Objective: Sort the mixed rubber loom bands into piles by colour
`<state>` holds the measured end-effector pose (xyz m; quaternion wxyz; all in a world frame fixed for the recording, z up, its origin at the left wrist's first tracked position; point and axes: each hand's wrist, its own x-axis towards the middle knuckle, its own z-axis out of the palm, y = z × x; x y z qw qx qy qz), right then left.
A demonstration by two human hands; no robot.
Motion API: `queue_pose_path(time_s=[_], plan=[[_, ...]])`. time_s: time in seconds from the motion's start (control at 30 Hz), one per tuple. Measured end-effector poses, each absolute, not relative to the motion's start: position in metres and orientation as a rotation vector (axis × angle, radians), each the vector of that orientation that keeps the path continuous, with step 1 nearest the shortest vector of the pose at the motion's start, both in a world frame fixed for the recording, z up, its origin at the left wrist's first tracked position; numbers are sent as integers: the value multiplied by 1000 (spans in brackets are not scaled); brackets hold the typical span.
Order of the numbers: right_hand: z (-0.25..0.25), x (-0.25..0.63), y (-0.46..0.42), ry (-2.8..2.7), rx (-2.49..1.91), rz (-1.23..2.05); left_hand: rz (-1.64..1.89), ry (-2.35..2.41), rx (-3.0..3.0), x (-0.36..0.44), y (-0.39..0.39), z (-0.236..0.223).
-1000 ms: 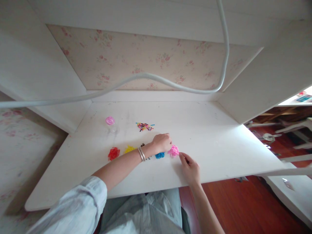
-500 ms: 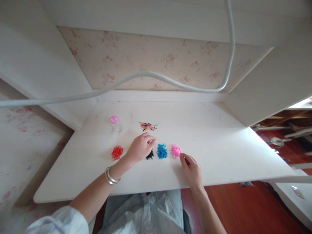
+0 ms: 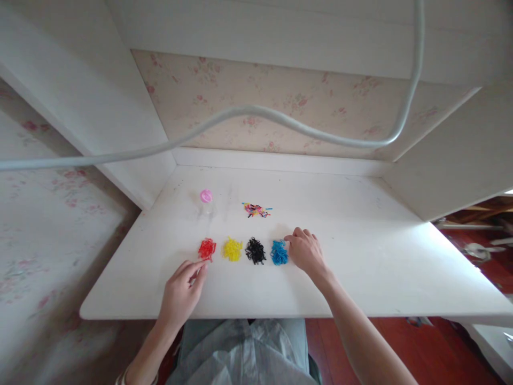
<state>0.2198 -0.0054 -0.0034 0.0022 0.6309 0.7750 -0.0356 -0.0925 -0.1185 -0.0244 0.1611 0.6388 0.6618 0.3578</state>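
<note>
Small rubber bands lie sorted by colour in a row: a red pile [image 3: 207, 249], a yellow pile [image 3: 232, 249], a black pile [image 3: 255, 251] and a blue pile [image 3: 279, 252]. At the near edge of the red pile is my left hand [image 3: 182, 291], thumb and forefinger pinched together; whatever is between them is too small to make out. My right hand [image 3: 308, 251] is beside the blue pile with curled fingers, its fingertips at the pile's upper right. It hides the spot of the pink pile. Behind the row sits a mixed-colour heap of bands [image 3: 257, 209].
A small clear container with a pink lid [image 3: 206, 196] stands at the back left of the white table [image 3: 360, 267]. White side panels and a back board enclose the table. A pale cable [image 3: 256, 110] hangs across the view in front of the wall.
My left hand has moved left and nearer, from over the yellow and black piles to the red one. My right hand has gone up and over the pink pile, beside the blue. The view has shifted.
</note>
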Motion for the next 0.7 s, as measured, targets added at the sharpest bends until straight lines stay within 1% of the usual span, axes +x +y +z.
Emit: queue_pose_path(time_s=[0.17, 0.3, 0.5, 0.7], plan=[[-4, 216, -3, 2456, 1885, -217, 1040, 1970, 1822, -114, -127, -39], [0, 214, 7, 2474, 1920, -189, 1062, 1996, 1817, -115, -129, -47], [2, 205, 59, 2452, 1984, -236, 1093, 2035, 1783, -113, -129, -51], [-8, 191, 105, 2408, 1958, -249, 1069, 2074, 1805, -112, -130, -52]])
